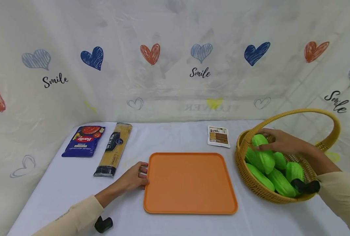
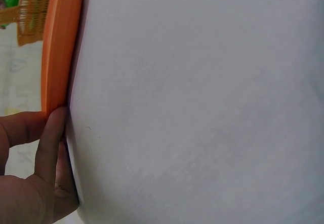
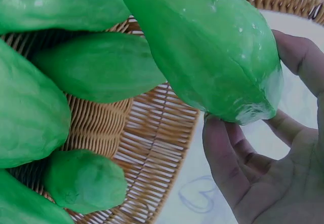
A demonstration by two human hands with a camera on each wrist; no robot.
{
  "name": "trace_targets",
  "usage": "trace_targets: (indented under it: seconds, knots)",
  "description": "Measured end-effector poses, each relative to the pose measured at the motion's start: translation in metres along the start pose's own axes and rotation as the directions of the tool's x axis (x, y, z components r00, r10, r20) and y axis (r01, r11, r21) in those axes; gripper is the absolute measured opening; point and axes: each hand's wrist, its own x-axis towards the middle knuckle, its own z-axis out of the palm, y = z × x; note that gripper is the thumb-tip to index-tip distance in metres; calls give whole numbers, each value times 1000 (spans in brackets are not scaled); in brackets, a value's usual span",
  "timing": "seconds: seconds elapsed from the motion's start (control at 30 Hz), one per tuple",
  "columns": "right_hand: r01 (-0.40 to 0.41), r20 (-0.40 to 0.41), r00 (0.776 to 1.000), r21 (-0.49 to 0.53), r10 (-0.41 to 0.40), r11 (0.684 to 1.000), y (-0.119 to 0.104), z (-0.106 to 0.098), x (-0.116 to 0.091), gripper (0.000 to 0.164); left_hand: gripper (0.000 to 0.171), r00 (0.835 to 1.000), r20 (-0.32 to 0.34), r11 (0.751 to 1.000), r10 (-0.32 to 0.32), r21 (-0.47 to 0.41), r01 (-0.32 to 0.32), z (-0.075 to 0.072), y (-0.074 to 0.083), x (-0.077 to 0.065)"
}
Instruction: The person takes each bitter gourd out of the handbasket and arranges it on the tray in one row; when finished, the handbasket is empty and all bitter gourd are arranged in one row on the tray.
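Note:
My right hand holds a green papaya by its wide, rounded end, thumb on one side and fingers on the other. It is raised over the wicker basket, inside the arch of the handle. Several more green papayas lie in the basket under it. At the left edge of the flat orange tray, my left hand pinches the rim between thumb and fingers. In the left wrist view, the thumb and fingertips meet the tray's side wall close over the white cloth.
Behind the left hand lie a spaghetti pack and a blue Barilla pouch. A small white and brown packet sits at the back, left of the basket. The basket's tall handle arches over the right forearm. A heart-printed curtain hangs behind the table.

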Motion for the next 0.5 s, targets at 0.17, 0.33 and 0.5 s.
trace_targets:
  seconds: [0.17, 0.33, 0.5]
  knots:
    - [8, 14, 1000, 3, -8, 1000, -9, -1, -6, 69, 65, 1000, -8, 1000, -12, 10, 12, 0, 1, 1]
    - [22, 18, 1000, 14, -22, 1000, -11, -1, -15, 67, 65, 1000, -8, 1000, -18, 12, 18, 0, 2, 0]
    - [43, 33, 998, 50, -44, 998, -9, 2, -23, 64, 67, 1000, -1, 1000, -28, 5, 28, 0, 2, 0]
